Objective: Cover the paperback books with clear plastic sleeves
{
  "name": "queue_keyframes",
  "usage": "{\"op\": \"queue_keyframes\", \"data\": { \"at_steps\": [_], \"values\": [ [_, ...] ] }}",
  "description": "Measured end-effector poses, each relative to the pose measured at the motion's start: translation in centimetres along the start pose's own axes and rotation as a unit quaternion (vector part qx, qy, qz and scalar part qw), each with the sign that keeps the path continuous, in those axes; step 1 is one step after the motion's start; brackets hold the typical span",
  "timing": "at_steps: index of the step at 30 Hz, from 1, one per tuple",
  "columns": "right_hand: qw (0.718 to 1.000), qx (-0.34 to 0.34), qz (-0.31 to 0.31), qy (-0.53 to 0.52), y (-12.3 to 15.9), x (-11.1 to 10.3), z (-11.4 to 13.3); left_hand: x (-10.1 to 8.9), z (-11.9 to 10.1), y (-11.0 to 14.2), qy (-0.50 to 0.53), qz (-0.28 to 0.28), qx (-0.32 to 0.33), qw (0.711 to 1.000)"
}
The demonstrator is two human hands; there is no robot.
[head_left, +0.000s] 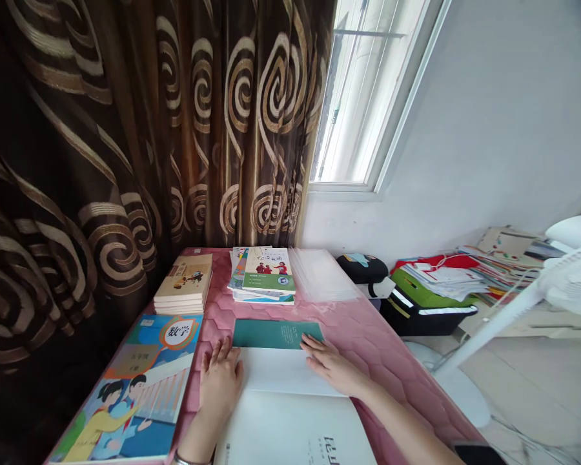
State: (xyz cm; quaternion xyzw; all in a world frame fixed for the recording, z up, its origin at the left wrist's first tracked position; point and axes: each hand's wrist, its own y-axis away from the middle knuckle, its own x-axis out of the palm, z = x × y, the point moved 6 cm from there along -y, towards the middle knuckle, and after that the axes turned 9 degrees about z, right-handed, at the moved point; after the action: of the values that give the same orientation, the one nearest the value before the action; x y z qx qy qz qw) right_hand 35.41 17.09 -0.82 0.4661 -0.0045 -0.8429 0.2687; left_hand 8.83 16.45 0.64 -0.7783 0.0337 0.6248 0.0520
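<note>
In the head view a book (295, 420) lies open in front of me, its white page printed with dark characters at the lower right. Beyond that page extend a white strip and a dark green cover flap (266, 334). At the left edge of the strip rests my left hand (221, 381), fingers extended and a bracelet at the wrist. My right hand (336, 367) lies flat across the right side, its fingertips on the green flap. Neither hand grips anything. Left of my left hand is a large blue textbook (140, 387) with cartoon children on its cover.
A stack of tan books (184, 284), a pile of booklets (268, 271) and clear plastic sheets (324, 278) sit at the back of the pink quilted surface (368, 336). To the right stand a white fan (494, 323) and a black-and-green box (423, 303) topped with papers.
</note>
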Motion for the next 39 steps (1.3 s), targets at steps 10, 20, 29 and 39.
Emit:
{"op": "queue_keyframes", "data": {
  "at_steps": [10,20,29,39],
  "values": [
    [0.996,-0.013,-0.068,-0.050,0.6,0.1,-2.0,0.0,-4.5,0.2,-0.141,0.030,0.072,0.987],
    [0.985,-0.040,-0.139,-0.091,0.9,-0.3,-2.5,4.2,-17.2,-2.1,-0.033,0.231,0.190,0.954],
    [0.968,0.033,-0.247,0.003,0.5,-4.0,-5.5,4.6,-18.7,-1.7,-0.036,0.228,0.139,0.963],
    [0.953,0.191,-0.227,0.062,-3.4,-6.5,-8.3,3.7,-18.9,-1.5,-0.033,0.247,0.142,0.958]
  ]
}}
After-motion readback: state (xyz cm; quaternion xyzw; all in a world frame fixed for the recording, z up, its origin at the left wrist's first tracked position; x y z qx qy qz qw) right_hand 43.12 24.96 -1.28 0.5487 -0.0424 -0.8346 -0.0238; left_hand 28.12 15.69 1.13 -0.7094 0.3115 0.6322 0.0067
